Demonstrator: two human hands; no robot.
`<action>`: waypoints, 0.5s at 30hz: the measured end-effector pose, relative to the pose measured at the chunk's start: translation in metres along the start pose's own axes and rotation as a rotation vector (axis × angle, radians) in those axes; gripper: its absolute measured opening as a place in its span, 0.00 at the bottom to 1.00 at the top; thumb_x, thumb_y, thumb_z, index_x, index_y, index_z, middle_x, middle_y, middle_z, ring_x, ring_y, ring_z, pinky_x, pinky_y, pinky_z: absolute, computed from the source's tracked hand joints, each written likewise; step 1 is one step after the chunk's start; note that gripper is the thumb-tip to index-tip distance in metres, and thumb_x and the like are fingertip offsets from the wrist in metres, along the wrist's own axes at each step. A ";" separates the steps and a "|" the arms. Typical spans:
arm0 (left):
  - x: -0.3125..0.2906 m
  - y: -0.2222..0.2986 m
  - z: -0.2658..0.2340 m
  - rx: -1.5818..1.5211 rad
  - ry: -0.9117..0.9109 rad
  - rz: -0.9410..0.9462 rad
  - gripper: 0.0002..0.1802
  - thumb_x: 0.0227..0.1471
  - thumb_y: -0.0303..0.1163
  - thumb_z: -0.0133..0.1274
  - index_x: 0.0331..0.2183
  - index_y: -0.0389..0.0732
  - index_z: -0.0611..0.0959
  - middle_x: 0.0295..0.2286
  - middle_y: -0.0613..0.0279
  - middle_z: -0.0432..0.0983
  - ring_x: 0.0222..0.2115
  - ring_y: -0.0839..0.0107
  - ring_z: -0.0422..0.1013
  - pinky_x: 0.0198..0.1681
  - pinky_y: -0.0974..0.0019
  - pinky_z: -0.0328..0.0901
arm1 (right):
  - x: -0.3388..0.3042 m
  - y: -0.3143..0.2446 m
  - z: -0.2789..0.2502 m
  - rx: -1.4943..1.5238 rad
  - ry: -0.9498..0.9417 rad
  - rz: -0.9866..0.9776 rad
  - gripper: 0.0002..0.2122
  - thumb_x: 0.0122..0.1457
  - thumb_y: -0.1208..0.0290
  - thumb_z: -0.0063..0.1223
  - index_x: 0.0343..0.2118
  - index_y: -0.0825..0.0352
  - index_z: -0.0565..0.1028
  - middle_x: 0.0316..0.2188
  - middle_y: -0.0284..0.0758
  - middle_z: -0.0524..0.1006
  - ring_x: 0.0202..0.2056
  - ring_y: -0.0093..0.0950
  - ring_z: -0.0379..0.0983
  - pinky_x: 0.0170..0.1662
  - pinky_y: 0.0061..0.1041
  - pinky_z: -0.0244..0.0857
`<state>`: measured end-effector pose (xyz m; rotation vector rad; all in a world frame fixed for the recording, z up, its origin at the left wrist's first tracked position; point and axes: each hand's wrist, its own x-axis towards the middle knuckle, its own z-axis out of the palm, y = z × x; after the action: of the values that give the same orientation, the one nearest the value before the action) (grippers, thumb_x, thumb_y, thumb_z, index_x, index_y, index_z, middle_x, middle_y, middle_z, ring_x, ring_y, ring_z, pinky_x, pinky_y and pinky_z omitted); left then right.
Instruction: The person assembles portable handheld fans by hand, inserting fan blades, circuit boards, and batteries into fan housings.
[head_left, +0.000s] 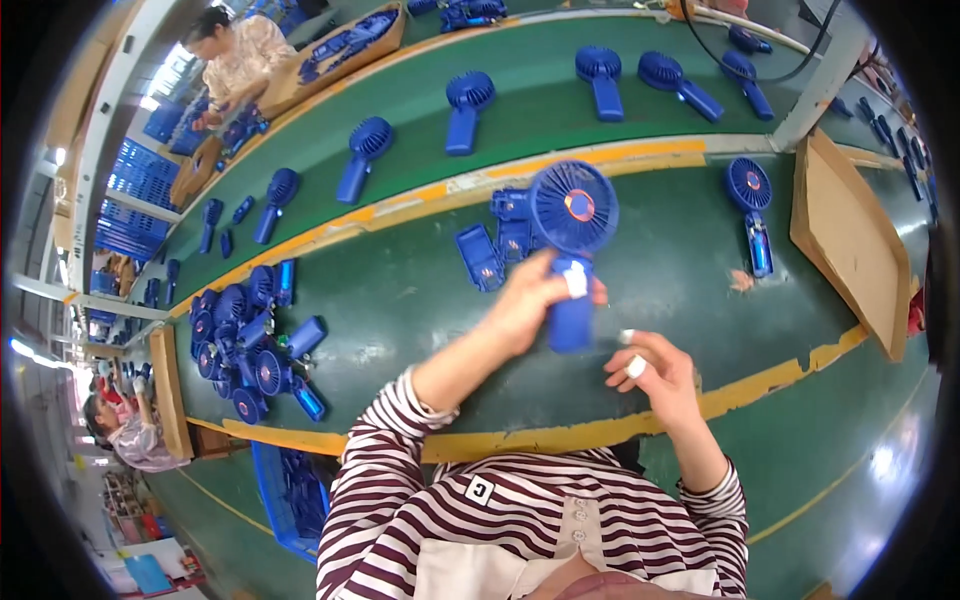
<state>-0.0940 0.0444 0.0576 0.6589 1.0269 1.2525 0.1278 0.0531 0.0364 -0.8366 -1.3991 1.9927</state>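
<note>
My left hand [520, 308] grips a blue handheld fan [575, 208] by the upper part of its handle, with the round grille upward and the handle pointing toward me. A white wrap shows on my left thumb. To the right of the handle, my right hand [662, 378] is apart from the fan, its fingers loosely bent and spaced, holding nothing I can see. White wraps cover its thumb and a fingertip. Just behind the held fan lie several blue plastic handle covers [480, 256] on the green table [400, 300].
At the left lies a heap of blue fans [235, 340], some with bare blue batteries. One opened fan [750, 185] rests at the right beside a cardboard tray [850, 240]. Beyond the yellow edge, a green belt [540, 90] carries spaced fans. A blue crate [290, 500] sits below; co-workers [235, 65] are at left.
</note>
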 end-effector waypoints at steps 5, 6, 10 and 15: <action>0.078 0.073 -0.092 0.296 0.471 0.181 0.15 0.39 0.27 0.50 0.34 0.36 0.71 0.24 0.59 0.71 0.20 0.70 0.71 0.22 0.68 0.66 | 0.011 0.005 -0.051 -0.180 0.299 -0.139 0.17 0.52 0.77 0.49 0.46 0.72 0.65 0.31 0.38 0.75 0.31 0.24 0.73 0.32 0.20 0.67; 0.096 0.083 -0.108 0.343 0.621 0.224 0.13 0.38 0.27 0.51 0.32 0.37 0.73 0.23 0.61 0.72 0.18 0.72 0.69 0.21 0.69 0.65 | 0.010 0.004 -0.063 -0.332 0.420 -0.141 0.18 0.51 0.77 0.49 0.46 0.73 0.65 0.30 0.37 0.75 0.31 0.23 0.72 0.33 0.20 0.67; 0.153 0.102 -0.207 1.163 1.022 0.134 0.27 0.32 0.45 0.59 0.36 0.40 0.78 0.32 0.51 0.76 0.35 0.56 0.73 0.40 0.57 0.65 | 0.024 -0.009 -0.090 -0.764 0.754 -0.286 0.19 0.48 0.79 0.50 0.45 0.72 0.66 0.30 0.35 0.74 0.30 0.24 0.71 0.33 0.20 0.66; 0.201 0.099 -0.242 1.525 1.194 0.041 0.35 0.33 0.53 0.60 0.45 0.47 0.75 0.37 0.47 0.74 0.40 0.51 0.70 0.43 0.52 0.65 | 0.053 -0.021 -0.146 -1.445 1.124 -0.466 0.23 0.42 0.70 0.60 0.42 0.71 0.67 0.38 0.43 0.70 0.39 0.42 0.67 0.42 0.35 0.62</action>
<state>-0.3564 0.2311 -0.0126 1.0102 3.0523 0.5793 0.2053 0.1864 0.0094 -1.5646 -1.7798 -0.2415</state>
